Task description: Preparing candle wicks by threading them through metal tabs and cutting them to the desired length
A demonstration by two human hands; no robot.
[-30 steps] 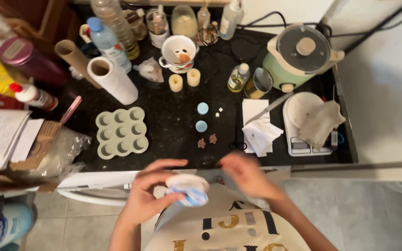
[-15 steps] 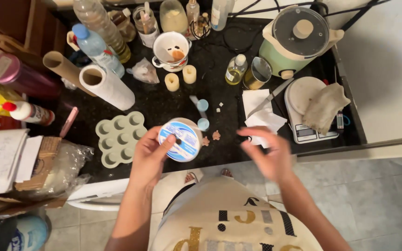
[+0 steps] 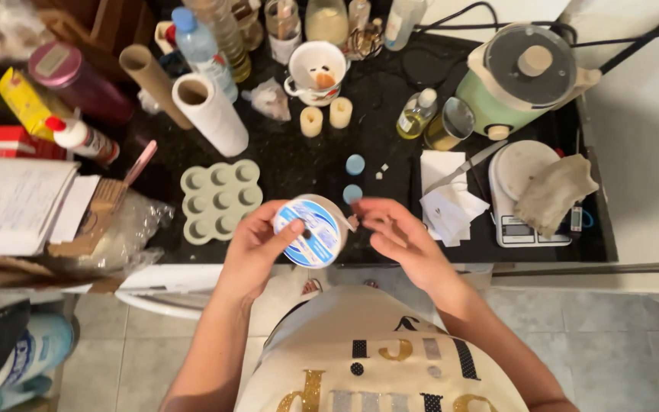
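My left hand [image 3: 257, 246] grips a round white spool with a blue and white label [image 3: 310, 231], held above the front edge of the black counter [image 3: 299, 168]. My right hand [image 3: 398, 238] is right beside the spool, fingers curled toward its right side, seemingly pinching at its edge. Two small light blue discs [image 3: 354, 179] lie on the counter just behind my hands. A pale green silicone mould [image 3: 219, 200] with round cups sits to the left of the spool.
Two small candles [image 3: 325, 117], a white mug [image 3: 316, 71], a paper towel roll [image 3: 211, 114], bottles, a green cooker [image 3: 520, 76], a kitchen scale with cloth [image 3: 532, 194], folded paper and a knife [image 3: 448, 191] crowd the counter. Papers and a plastic bag lie left.
My right hand has moved left from open air over to the spool's right side. My left hand keeps hold of the spool, held slightly lower and nearer the counter edge.
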